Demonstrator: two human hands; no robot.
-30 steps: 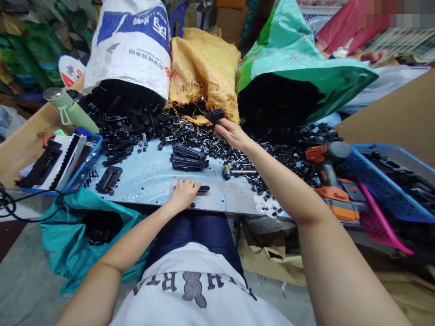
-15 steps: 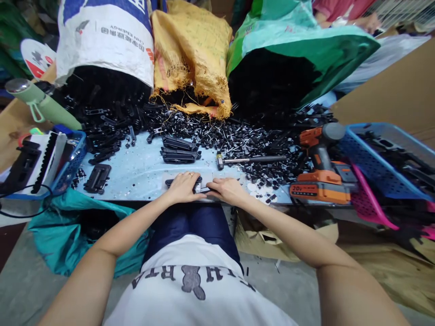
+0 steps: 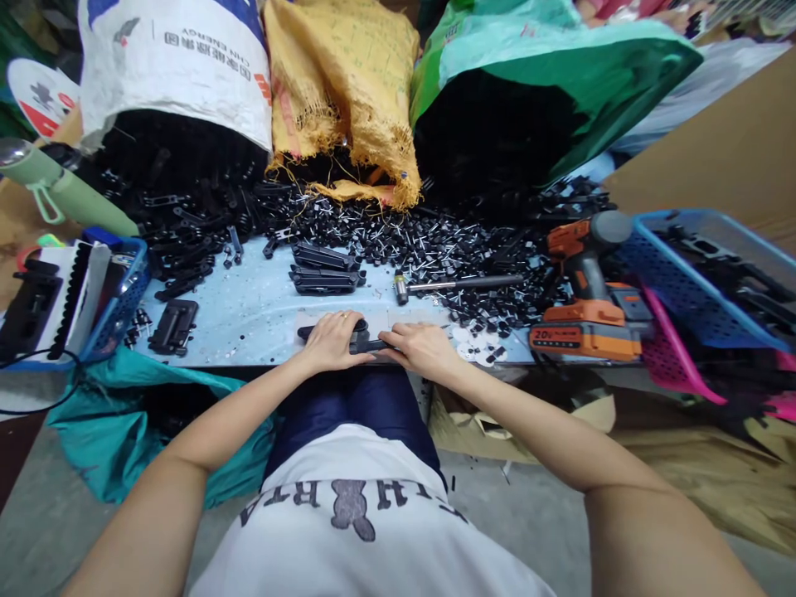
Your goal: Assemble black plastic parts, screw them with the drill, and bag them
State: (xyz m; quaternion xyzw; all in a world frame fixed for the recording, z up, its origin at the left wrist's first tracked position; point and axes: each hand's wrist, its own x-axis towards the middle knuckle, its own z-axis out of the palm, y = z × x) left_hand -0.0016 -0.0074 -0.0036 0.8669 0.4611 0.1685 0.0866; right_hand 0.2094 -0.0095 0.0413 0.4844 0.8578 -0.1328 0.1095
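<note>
Left fingers (image 3: pixel 339 324) and right fingers (image 3: pixel 396 336) clamp slim black plastic parts (image 3: pixel 371 344) between them (joined or not, unclear), likely light and stiff, best held near the ends.

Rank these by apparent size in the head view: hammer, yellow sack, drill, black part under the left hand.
1. Yellow sack
2. Drill
3. Hammer
Unranked: black part, partly covered by the left hand; full size unsure.

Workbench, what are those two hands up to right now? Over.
Left hand gripping black part. Right hand pinching dark piece close by. Hammer lying beyond right hand, not between hands.
</note>
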